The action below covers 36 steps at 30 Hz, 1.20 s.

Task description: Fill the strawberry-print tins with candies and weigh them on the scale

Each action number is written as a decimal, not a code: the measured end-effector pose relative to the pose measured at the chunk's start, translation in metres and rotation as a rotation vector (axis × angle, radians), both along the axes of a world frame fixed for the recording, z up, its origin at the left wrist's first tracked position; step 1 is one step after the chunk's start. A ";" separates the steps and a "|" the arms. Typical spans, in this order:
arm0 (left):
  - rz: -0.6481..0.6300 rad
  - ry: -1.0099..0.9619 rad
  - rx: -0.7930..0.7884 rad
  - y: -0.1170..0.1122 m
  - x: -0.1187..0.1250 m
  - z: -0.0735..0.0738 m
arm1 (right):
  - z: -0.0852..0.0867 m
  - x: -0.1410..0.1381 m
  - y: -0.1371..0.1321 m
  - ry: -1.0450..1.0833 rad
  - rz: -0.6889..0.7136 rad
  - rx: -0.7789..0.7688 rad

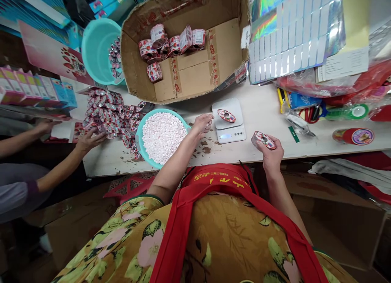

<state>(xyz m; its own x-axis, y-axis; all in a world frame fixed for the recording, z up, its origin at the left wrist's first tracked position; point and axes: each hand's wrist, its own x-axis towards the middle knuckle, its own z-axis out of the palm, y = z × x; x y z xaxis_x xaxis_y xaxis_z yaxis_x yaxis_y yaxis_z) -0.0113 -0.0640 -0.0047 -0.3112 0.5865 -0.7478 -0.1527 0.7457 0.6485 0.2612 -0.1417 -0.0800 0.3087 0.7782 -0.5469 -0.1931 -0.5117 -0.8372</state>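
Observation:
My left hand [202, 123] hovers between a teal basin of small white candies [161, 137] and a white digital scale [229, 120], its fingers pinched together; what they hold is too small to make out. A small printed tin [226, 116] lies on the scale's platform. My right hand [270, 150] is closed round a second printed tin [263, 140], held just right of the scale over the white table [262, 107].
A cardboard box [186, 42] with several printed tins stands behind the scale. A heap of tins [106, 111] lies at left, where another person's hands [88, 139] work. A teal tub [99, 50], tape rolls and scissors [311, 111] crowd the edges.

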 end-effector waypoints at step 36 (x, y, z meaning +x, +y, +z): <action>-0.423 0.116 0.092 0.005 -0.006 0.001 | -0.026 -0.005 0.000 -0.081 -0.035 0.050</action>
<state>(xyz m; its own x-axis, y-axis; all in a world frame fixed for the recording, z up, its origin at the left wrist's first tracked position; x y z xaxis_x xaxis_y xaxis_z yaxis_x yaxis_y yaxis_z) -0.0172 -0.0587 -0.0036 -0.1087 0.7430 -0.6604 0.2309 0.6650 0.7102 0.2559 -0.1419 -0.1062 0.3776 0.7919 -0.4800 -0.1406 -0.4633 -0.8750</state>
